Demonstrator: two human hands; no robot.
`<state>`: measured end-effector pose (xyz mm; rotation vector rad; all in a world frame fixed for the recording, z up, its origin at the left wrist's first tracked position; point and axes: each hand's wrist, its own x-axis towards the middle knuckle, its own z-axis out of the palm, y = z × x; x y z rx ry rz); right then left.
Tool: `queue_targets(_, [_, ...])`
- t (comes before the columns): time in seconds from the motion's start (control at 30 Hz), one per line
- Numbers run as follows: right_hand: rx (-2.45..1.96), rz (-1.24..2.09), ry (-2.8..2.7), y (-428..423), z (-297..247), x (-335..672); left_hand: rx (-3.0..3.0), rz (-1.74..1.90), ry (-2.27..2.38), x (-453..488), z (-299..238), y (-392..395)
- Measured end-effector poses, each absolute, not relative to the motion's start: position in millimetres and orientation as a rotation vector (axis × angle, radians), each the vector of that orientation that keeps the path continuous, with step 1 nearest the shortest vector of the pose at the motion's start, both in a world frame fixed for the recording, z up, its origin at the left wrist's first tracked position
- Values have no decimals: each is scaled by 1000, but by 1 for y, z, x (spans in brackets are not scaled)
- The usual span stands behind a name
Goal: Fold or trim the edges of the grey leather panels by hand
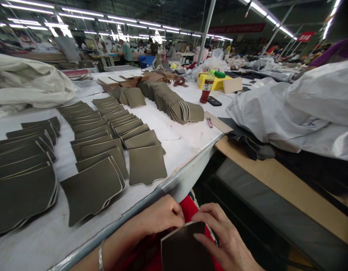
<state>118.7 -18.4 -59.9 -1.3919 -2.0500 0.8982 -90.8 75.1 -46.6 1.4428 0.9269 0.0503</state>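
A dark olive-brown leather-like panel [185, 248] with a pale edge lies over my lap at the bottom of the head view. My right hand [223, 237] grips its upper right side, thumb on the face and fingers at the top edge. My left hand [162, 214] is closed, its bent fingertips pinched at the panel's top edge; the exact contact is partly hidden. Similar panels lie fanned on the white table in rows: a left row [21, 195], a middle row [91, 188], another row ending in a single panel [147, 163], and a far row [174, 101].
The table's metal edge [174, 178] runs beside my left forearm. A pink-handled small tool [210, 122], black phone [214, 101] and drink bottle [207, 88] lie or stand beyond. White plastic sheeting [300, 109] covers the right side above a cardboard strip [275, 180]. People work far behind.
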Motion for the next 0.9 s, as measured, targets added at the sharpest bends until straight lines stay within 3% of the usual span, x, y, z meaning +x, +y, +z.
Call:
queue_targets(0.53, [-1217, 368, -2118, -11, -77, 94, 1204, 128, 992, -88, -67, 68])
queue_targets(0.9, [-1238, 377, -2235, -9, -87, 93, 1334, 134, 989, -90, -78, 65])
